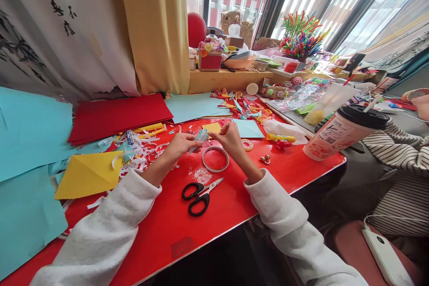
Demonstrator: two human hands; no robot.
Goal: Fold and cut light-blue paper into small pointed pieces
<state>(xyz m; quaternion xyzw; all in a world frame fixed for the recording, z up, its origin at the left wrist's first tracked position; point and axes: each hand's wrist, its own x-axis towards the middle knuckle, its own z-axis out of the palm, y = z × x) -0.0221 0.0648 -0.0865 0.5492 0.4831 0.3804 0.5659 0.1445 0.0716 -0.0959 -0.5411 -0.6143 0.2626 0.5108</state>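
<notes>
Between the fingers of my left hand [180, 146] is a small folded piece of light blue paper [201, 136]. My right hand [231, 140] is closed in a pinch just to its right; what its fingertips hold, if anything, is too small to make out. Below the hands, a roll of tape [215, 159] lies flat on the red table [234, 196]. Nearer to me rest black-handled scissors [202, 196] with their blades slightly apart. A yellow paper square [214, 128] and a light blue one [248, 128] lie behind my hands.
Yellow paper [90, 174], large blue sheets [27, 134], red card [120, 116] and white paper scraps [147, 154] cover the left. To the right stand a glue stick [280, 138], small bells [265, 159] and a tall drink cup [342, 136]. A person in striped sleeves [395, 156] sits at far right.
</notes>
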